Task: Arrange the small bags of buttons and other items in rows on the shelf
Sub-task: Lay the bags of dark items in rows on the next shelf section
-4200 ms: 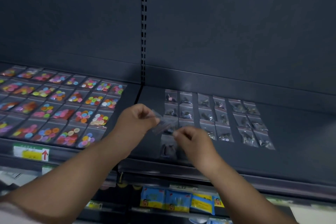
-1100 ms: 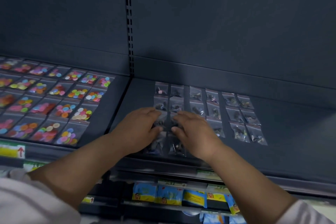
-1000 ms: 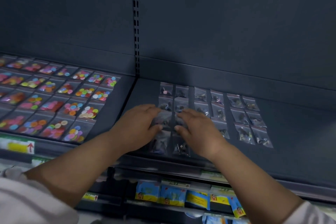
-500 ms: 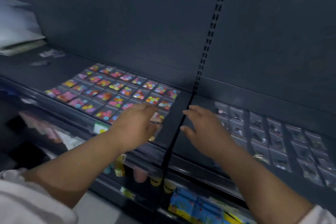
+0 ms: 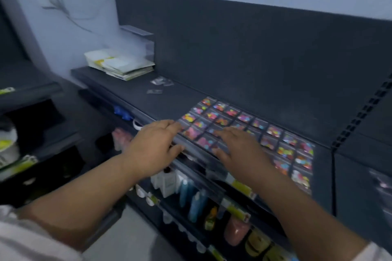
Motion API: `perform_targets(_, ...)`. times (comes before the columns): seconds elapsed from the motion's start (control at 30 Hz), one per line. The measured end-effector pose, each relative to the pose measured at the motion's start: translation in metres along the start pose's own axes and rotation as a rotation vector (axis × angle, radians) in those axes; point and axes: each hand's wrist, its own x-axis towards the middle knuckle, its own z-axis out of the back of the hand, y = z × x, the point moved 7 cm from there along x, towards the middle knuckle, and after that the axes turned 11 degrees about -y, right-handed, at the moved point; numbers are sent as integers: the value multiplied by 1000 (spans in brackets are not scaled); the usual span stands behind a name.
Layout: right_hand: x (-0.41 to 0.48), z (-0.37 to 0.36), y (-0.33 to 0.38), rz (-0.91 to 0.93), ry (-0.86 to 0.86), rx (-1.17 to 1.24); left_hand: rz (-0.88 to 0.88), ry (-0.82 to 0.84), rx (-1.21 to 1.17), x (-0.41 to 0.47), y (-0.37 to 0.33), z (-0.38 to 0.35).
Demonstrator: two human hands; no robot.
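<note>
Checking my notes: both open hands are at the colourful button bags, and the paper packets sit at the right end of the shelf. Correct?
No. The head view shows the paper packets at the left end of the shelf. The open left hand and right hand are at the colourful button bags.

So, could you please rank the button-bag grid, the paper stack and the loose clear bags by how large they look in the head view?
1. button-bag grid
2. paper stack, which lies farther off, so true size is unsure
3. loose clear bags
</note>
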Motion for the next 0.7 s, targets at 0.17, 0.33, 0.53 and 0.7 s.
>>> perform_targets(0.17, 45, -20, 59, 17, 14, 39, 70, -26, 8, -2, 83, 24)
perform_targets(0.33, 91, -36, 89, 29, 43, 89, 114, -50, -16, 7, 131, 28)
perform_targets(0.53, 152, -69, 85, 19, 67, 131, 173, -18, -39, 41, 175, 7)
perform_targets(0.7, 221, -97, 63, -13, 46, 152, 218, -5, -9, 95, 206, -9)
